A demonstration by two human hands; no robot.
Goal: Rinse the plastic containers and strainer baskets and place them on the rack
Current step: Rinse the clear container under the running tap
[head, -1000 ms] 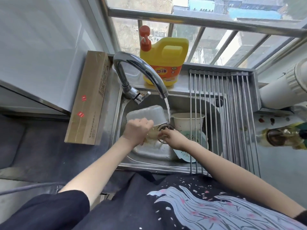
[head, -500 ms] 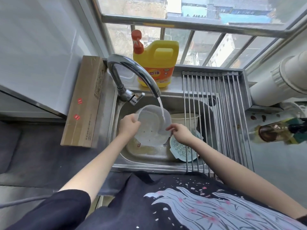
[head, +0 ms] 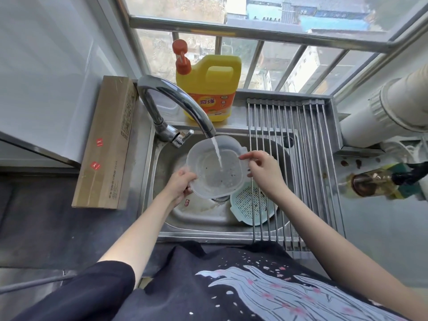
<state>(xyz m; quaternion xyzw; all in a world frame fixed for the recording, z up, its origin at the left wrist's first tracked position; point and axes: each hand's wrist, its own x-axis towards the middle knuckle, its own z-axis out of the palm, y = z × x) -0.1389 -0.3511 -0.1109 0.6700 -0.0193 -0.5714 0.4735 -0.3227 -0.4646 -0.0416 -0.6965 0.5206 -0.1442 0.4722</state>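
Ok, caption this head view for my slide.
Both hands, left and right, hold a clear plastic container under the running faucet.

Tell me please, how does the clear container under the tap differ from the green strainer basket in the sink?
The clear container is see-through with solid walls; the green strainer basket is opaque pale green and perforated. The clear container is held up by the left hand and right hand, with water running into it; the green strainer basket lies low in the sink, partly under the rack, untouched. Both look like plastic.

Home kitchen: steel sink (head: 162, 172), faucet (head: 176, 100), dish soap jug (head: 208, 89).
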